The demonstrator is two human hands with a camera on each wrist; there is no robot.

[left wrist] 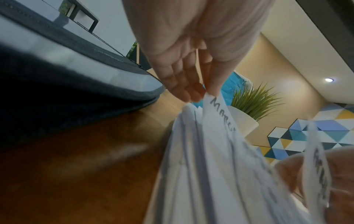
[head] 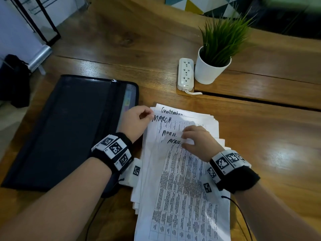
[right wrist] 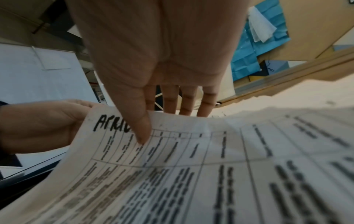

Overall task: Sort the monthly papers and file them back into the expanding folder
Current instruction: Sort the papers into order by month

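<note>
A stack of white printed papers lies on the wooden table, fanned so hand-written month names show: September, March and two April sheets. My left hand pinches the top left corner of the March sheet between thumb and fingers. My right hand pinches the top edge of the upper April sheet, thumb on top and fingers behind, lifting it a little. The black expanding folder lies flat to the left of the papers, with coloured tabs showing at its right end.
A white power strip and a white pot with a green plant stand behind the papers. A seam in the table runs across to the right. Cables trail from both wristbands near the front edge.
</note>
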